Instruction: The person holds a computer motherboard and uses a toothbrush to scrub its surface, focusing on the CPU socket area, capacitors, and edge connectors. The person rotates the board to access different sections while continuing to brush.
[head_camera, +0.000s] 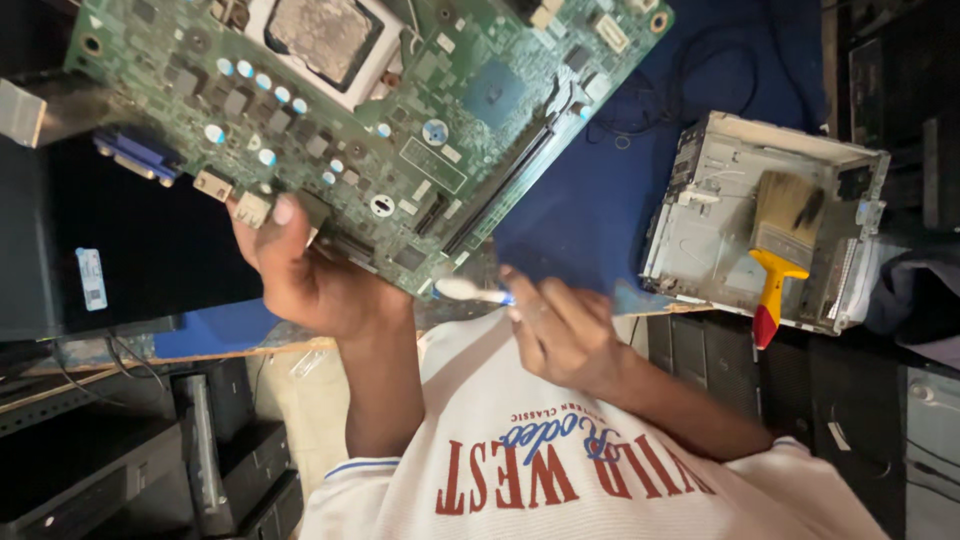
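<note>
The left hand (310, 275) clamps the near edge of a large green printed circuit board (400, 110), fingers (285, 212) pressed on its top face beside the port connectors, thumb hidden underneath. The right hand (560, 330) is clenched around a small white-headed brush with a blue handle (470, 291), whose bristles touch the board's near edge just left of its fingers. The board tilts above a blue counter (600, 210), bare cloth showing right of it. Further right, well apart from both hands, lies an open grey metal computer case (700, 220), with a yellow-and-red-handled paintbrush (780, 250) resting across it.
</note>
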